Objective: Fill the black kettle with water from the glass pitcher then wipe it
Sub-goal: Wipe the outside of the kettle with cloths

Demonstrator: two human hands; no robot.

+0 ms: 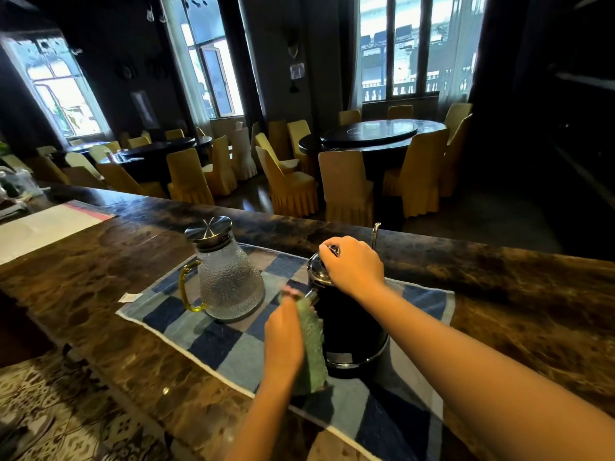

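My right hand (352, 266) grips the chrome lid atop the black kettle (352, 327) (glossy, chrome-banded); my left hand (283, 337) presses a green cloth (312, 347) against its side.

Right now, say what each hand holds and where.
Left hand grips the green cloth near its top; right hand grips the black kettle by its lid.

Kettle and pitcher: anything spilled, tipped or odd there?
Nothing stands out. The glass pitcher and black kettle stand upright, lids on, on the checked towel; no spill shows. The left hand holds a green cloth against it.
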